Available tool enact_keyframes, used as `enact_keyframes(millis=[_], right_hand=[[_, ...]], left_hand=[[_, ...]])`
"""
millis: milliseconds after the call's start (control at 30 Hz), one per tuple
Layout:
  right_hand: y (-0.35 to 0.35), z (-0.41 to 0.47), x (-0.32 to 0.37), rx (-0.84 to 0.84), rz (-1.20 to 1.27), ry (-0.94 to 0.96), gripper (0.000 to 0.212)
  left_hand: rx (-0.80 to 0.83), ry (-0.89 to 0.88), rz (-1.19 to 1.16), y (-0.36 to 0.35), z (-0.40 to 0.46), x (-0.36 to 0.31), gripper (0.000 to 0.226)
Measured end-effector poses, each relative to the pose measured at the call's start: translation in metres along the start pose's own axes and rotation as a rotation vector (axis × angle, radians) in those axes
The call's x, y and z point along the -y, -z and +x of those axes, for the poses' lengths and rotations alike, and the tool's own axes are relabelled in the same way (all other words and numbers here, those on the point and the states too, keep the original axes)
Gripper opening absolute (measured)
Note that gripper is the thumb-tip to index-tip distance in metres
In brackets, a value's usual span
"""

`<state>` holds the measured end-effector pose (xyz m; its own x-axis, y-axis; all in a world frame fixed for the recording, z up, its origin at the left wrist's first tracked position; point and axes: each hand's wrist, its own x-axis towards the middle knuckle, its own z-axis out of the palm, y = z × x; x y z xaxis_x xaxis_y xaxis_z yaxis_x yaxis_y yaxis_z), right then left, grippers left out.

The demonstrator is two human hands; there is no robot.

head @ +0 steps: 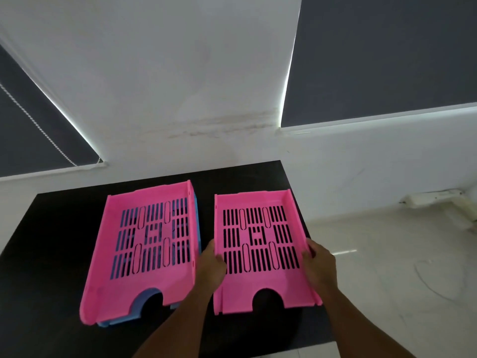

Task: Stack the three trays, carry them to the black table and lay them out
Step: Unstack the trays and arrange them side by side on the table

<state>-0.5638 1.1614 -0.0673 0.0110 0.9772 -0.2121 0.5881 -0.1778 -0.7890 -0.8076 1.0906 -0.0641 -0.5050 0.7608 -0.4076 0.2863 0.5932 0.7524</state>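
Two pink slotted trays lie side by side on the black table. The left pink tray rests on top of a blue tray, whose edge shows along its right side and under its front notch. The right pink tray lies flat on the table by itself. My left hand grips its left wall and my right hand grips its right wall, thumbs over the rims.
The table stands against a white wall, with dark roller blinds on both sides. A pale tiled floor lies to the right of the table, with a thin loose wire on it.
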Motion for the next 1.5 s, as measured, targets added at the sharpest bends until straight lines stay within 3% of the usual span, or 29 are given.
enact_keyframes(millis=[233,533,733,867,1000,1100,1167,1333,1500], right_hand=[[0.002,-0.002,0.003,0.058,-0.031,-0.043,0.036],[-0.018,0.000,0.036,-0.067,-0.130,-0.035,0.027],[-0.061,-0.007,0.092,-0.020,-0.075,0.095,0.028],[-0.098,-0.021,0.129,0.033,-0.035,0.172,0.030],[-0.138,-0.037,0.149,0.163,-0.041,0.223,0.008],[-0.165,-0.053,0.155,0.224,-0.089,0.216,0.040],[-0.177,-0.064,0.154,0.258,-0.085,0.192,0.046],[-0.197,-0.079,0.155,0.294,-0.046,0.184,0.018],[-0.206,-0.090,0.158,0.240,-0.025,0.165,0.028]], left_hand=[[0.052,0.019,-0.026,-0.003,0.003,0.007,0.057],[0.068,-0.170,-0.124,0.033,-0.002,-0.021,0.046],[-0.068,-0.210,-0.230,0.089,0.004,-0.028,0.030],[-0.232,-0.233,-0.181,0.136,0.002,-0.011,0.019],[-0.375,-0.216,-0.117,0.179,0.003,0.023,0.026],[-0.449,-0.157,-0.022,0.207,-0.005,0.057,0.030],[-0.494,-0.128,0.026,0.222,-0.013,0.077,0.031],[-0.413,-0.059,0.009,0.239,-0.021,0.107,0.021],[-0.255,-0.076,-0.137,0.243,-0.021,0.117,0.016]])
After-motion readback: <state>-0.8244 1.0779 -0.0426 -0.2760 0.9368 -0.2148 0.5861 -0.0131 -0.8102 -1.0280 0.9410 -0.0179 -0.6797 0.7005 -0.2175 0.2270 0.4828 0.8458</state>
